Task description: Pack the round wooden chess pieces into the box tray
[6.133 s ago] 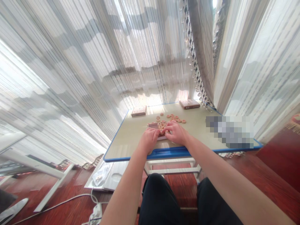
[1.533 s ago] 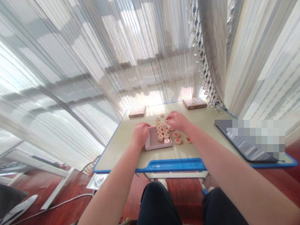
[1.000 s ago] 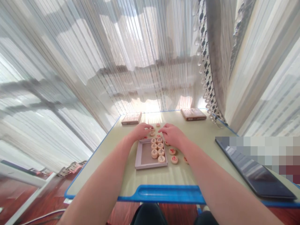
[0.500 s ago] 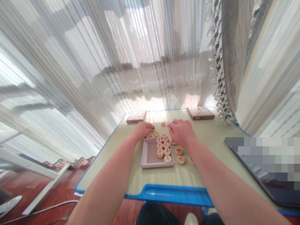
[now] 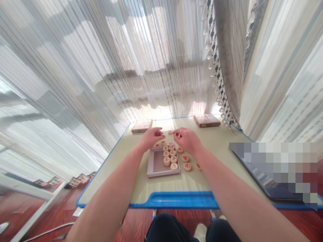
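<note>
A shallow grey tray (image 5: 156, 166) lies mid-table with several round wooden chess pieces (image 5: 169, 157) set in its right side. More pieces (image 5: 187, 166) lie loose on the table to the right of it. My left hand (image 5: 151, 137) hovers over the tray's far end, fingers pinched on a wooden piece. Just right of it, my right hand (image 5: 187, 140) pinches a red-marked piece (image 5: 178, 135) at its fingertips.
The table (image 5: 131, 188) has a blue rim and a blue trough at its near edge. Two flat boxes (image 5: 141, 126) (image 5: 207, 120) lie at the far edge. A dark tablet-like slab (image 5: 262, 181) lies at the right. Sheer curtains hang behind.
Both hands have lifted off the loose pieces at the tray's far end, and each now pinches a piece. The camera view has shifted slightly.
</note>
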A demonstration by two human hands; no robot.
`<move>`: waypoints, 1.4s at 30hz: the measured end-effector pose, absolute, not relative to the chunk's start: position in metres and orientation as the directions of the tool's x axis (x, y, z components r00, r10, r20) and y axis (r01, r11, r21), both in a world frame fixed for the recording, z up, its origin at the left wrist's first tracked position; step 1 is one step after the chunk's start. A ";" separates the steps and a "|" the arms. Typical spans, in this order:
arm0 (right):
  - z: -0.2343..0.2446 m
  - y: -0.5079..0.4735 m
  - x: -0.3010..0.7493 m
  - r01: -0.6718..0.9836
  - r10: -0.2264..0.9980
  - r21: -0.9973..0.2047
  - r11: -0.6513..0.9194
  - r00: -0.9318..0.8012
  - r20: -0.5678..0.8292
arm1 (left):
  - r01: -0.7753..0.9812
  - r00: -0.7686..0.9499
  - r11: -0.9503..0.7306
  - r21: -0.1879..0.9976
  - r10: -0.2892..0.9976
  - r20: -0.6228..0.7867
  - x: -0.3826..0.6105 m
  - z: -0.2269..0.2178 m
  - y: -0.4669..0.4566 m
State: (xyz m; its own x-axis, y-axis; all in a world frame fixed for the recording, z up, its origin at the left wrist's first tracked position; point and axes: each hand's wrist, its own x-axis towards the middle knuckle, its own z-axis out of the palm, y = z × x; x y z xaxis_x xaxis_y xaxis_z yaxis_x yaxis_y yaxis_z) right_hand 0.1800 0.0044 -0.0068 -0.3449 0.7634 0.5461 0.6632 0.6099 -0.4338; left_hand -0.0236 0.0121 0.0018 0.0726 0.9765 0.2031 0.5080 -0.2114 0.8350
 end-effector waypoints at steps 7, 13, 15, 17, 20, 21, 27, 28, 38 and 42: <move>-0.009 -0.006 0.171 0.550 0.699 -0.456 0.700 -0.395 0.596 | 0.280 0.273 -0.198 0.939 0.955 0.120 -0.010 0.023 -0.011; -0.008 -0.012 0.169 0.534 0.677 -0.446 0.718 -0.388 0.625 | 0.163 0.277 -0.157 0.974 0.955 0.107 -0.011 0.023 -0.019; -0.007 -0.013 0.170 0.542 0.671 -0.439 0.717 -0.363 0.647 | 0.121 0.268 -0.111 0.986 0.961 0.075 -0.012 0.024 -0.020; -0.006 -0.014 0.172 0.565 0.677 -0.434 0.702 -0.340 0.653 | 0.148 0.284 -0.096 0.984 0.958 0.051 -0.013 0.026 -0.021; -0.005 -0.016 0.174 0.588 0.701 -0.445 0.675 -0.325 0.635 | 0.222 0.323 -0.161 0.962 0.943 0.084 -0.014 0.028 -0.023; -0.005 -0.017 0.174 0.590 0.708 -0.453 0.669 -0.320 0.630 | 0.234 0.329 -0.190 0.954 0.938 0.106 -0.013 0.028 -0.023; -0.002 -0.030 0.177 0.523 0.717 -0.519 0.676 -0.303 0.628 | 0.291 0.301 -0.322 0.901 0.925 0.233 -0.003 0.029 -0.036; -0.001 -0.034 0.177 0.501 0.711 -0.528 0.686 -0.308 0.632 | 0.286 0.273 -0.329 0.900 0.928 0.252 -0.001 0.030 -0.041; -0.009 -0.074 0.177 0.304 0.781 -0.721 0.623 -0.284 0.556 | 0.667 0.101 -0.377 0.643 0.900 0.423 -0.021 -0.003 -0.107; -0.027 -0.079 0.179 0.433 0.820 -0.713 0.552 -0.127 0.558 | 0.733 0.095 -0.350 0.584 0.902 0.421 -0.024 -0.016 -0.117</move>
